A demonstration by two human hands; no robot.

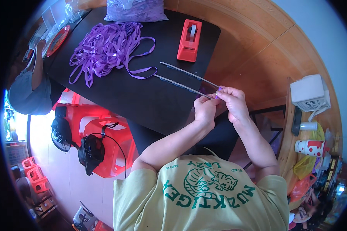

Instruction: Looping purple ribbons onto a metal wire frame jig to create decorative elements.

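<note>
My left hand (206, 111) and my right hand (233, 103) meet above the right edge of the black table (142, 104). Two long, thin grey rods with a twisted look run from my fingers toward the upper left: a nearer rod (181, 86) and a farther rod (189, 73). The left fingers close on the end of the nearer rod. My right thumb and fingers pinch a small purple piece (218, 92) by the end of the farther rod; its kind is hard to make out. A strand of purple ribbon (142, 75) reaches the nearer rod's far end.
A loose heap of purple ribbon (100, 50) lies at the far left, below a clear bag of purple stuff (137, 10). A red tape dispenser (189, 40) stands at the far right. Red chairs (112, 146) hold black bags at left, near another person (30, 90). Shelf goods (310, 148) line the right.
</note>
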